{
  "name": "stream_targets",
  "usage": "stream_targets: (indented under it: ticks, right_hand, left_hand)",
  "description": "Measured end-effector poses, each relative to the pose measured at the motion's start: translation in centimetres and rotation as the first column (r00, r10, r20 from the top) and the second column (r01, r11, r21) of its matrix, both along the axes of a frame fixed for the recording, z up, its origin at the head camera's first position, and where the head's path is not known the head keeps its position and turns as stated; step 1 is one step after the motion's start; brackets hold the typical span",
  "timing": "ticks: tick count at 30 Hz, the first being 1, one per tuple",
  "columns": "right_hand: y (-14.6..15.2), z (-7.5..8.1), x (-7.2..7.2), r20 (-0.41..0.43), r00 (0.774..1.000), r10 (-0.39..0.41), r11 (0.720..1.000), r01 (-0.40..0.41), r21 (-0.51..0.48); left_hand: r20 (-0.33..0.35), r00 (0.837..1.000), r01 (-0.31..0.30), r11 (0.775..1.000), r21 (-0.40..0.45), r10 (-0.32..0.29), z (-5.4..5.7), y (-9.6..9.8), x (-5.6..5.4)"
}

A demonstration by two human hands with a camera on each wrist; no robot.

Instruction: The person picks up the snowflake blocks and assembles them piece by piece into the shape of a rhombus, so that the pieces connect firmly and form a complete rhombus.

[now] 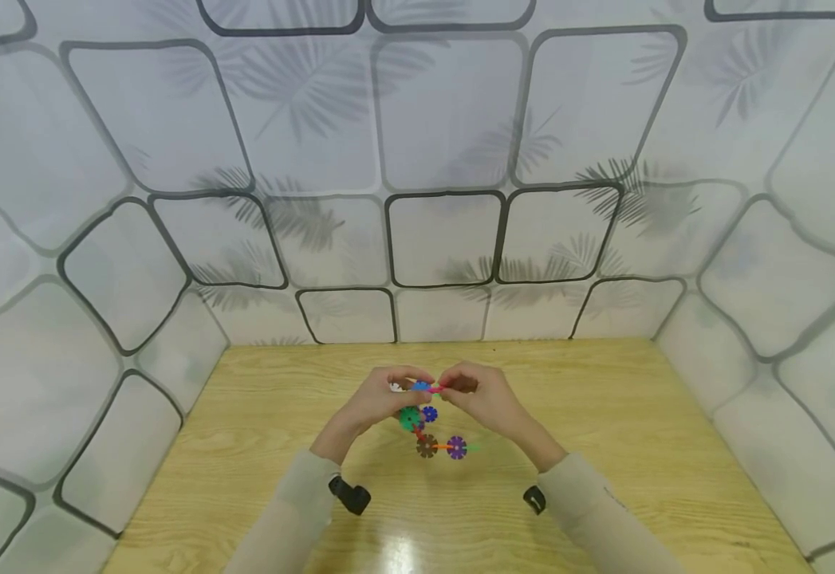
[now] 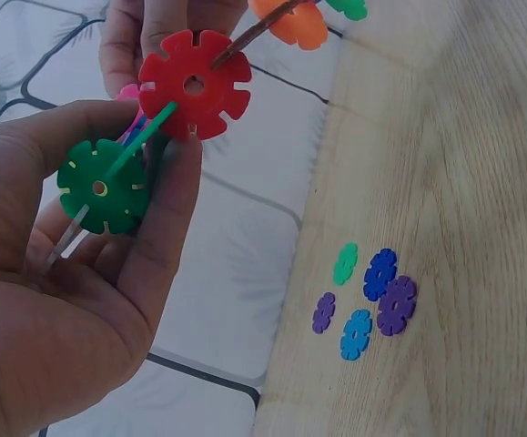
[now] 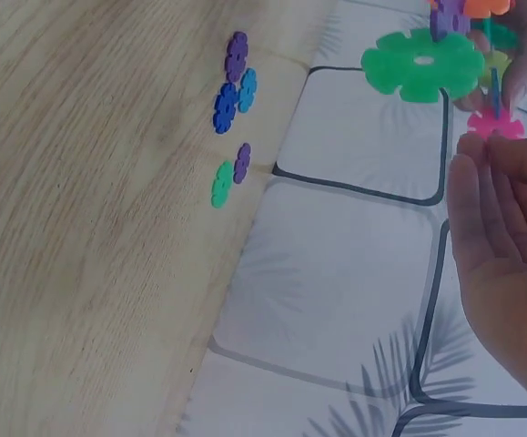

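Observation:
My left hand (image 1: 377,396) holds a linked chain of notched plastic snowflake discs. Its thumb and fingers close round the part with a green disc (image 2: 108,209), slotted to a red disc (image 2: 167,73). From there the chain runs through a brown disc (image 1: 427,453) and an orange one to a purple disc (image 1: 456,454) and a bright green disc (image 3: 409,77). Between thumb and fingertips, my right hand (image 1: 489,400) pinches a pink disc (image 3: 497,126). This pink disc meets a blue disc (image 1: 421,386) by the left fingertips; how deep their slots sit is hidden.
Several loose discs lie on the wooden table (image 1: 604,414), among them a dark blue disc (image 2: 380,275), a light blue disc (image 2: 356,337) and a small green disc (image 2: 345,264). A patterned wall covering (image 1: 446,239) encloses the table's back and sides.

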State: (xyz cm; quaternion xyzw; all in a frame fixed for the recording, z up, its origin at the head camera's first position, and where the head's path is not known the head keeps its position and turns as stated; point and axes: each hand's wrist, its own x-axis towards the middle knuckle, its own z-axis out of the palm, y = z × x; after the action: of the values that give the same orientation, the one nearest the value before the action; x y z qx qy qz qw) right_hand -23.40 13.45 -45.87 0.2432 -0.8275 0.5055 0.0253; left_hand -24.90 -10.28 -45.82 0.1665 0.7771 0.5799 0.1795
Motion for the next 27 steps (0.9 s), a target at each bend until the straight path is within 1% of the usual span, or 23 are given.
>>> stream_targets:
  ticks: [5,8,11,17,22,27]
  right_hand:
    - [0.4,-0.1,-0.6,0.027,0.999,-0.022,0.999,0.021,0.044]
    - [0.5,-0.6,-1.2,0.041,0.998,-0.046,0.996,0.043,0.078]
    - [0.5,-1.3,-1.9,0.075,0.995,-0.065,0.994,0.058,0.094]
    - [0.6,-3.5,-3.4,0.126,0.988,-0.094,0.991,0.081,0.105]
    - [0.6,-5.7,-4.7,0.168,0.978,-0.123,0.987,0.102,0.124]
    - [0.6,-7.5,-5.6,0.205,0.969,-0.141,0.983,0.112,0.146]
  left_hand:
    - [-0.010,1.000,-0.018,1.000,0.000,0.018,-0.2,-0.2,-0.1]
    - [-0.012,1.000,-0.024,1.000,0.000,0.024,-0.2,-0.3,-0.1]
    - [-0.011,0.999,-0.030,1.000,0.000,0.030,-0.2,-0.4,-0.1]
    - [-0.026,0.999,-0.032,0.999,-0.008,0.032,-0.1,-0.6,0.0]
    - [-0.029,0.999,-0.017,1.000,0.011,0.017,-0.3,-0.7,0.0]
    - [-0.035,0.999,-0.014,1.000,0.010,0.014,-0.5,-0.9,0.0]
